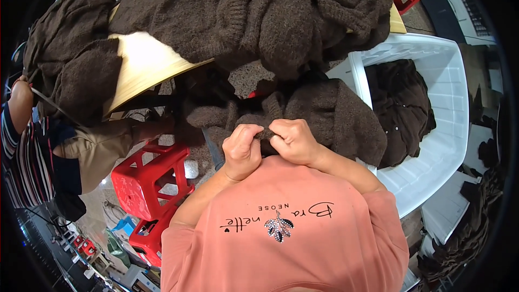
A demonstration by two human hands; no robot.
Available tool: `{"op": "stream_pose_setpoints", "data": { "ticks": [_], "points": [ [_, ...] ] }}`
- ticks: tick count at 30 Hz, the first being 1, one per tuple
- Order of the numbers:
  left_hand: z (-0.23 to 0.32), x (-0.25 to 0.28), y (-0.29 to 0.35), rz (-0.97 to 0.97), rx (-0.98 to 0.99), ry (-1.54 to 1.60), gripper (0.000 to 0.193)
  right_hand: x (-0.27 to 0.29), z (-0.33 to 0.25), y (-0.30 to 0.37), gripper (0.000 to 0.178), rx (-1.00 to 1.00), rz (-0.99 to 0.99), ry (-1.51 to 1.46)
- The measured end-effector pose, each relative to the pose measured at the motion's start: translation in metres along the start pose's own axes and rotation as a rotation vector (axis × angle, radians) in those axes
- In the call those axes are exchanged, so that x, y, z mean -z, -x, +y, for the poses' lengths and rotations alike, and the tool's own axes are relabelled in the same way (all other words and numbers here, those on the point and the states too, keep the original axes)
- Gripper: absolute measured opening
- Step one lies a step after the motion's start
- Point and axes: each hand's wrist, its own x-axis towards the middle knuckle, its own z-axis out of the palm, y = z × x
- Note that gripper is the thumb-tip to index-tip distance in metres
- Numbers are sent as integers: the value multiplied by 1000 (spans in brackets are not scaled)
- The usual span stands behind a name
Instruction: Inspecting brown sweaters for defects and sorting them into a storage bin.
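Observation:
A dark brown knitted garment [330, 111] lies over my lap, its edge raised close to my chest. My left hand [242, 150] is closed, thumb and fingers pinching that edge. Just beside it, my right hand [293, 139] is also closed on the knit, a short stretch of fabric showing between the two. Whether a small tool or thread sits in the fingers is too small to tell. More brown knitwear [216, 13] is heaped on the wooden table [148, 62] in front of me.
At my right stands a white plastic bin [446, 103] holding brown knitwear [400, 111]. Red plastic stools [132, 184] are at my left. Another person in a striped top [30, 162] sits at the far left, a hand [20, 100] by a knitted pile [75, 48].

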Motion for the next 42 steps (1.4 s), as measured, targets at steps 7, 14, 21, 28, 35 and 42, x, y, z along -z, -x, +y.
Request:
{"op": "stream_pose_setpoints", "data": {
  "ticks": [7, 14, 21, 28, 35, 42],
  "points": [
    [-2, -7, -2, -25, -137, -207, 27, -10, 7, -12, 10, 137, 197, 287],
    [-2, -6, 1, 61, -17, -35, 23, -6, 7, -14, 13, 375, 327, 392],
    [-2, -2, -2, -136, 281, 179, 17, 4, 13, -7, 16, 489, 277, 409],
    [-35, 6, 0, -230, 502, 144, 11, 23, 44, 5, 11, -150, 444, -167],
    [-20, 6, -8, -229, 516, 242, 11, 26, 5, -15, 33, 188, 54, 325],
    [-20, 11, -7, -252, 450, 243, 12, 5, 10, -28, 14, 263, 18, 86]
  ]
}}
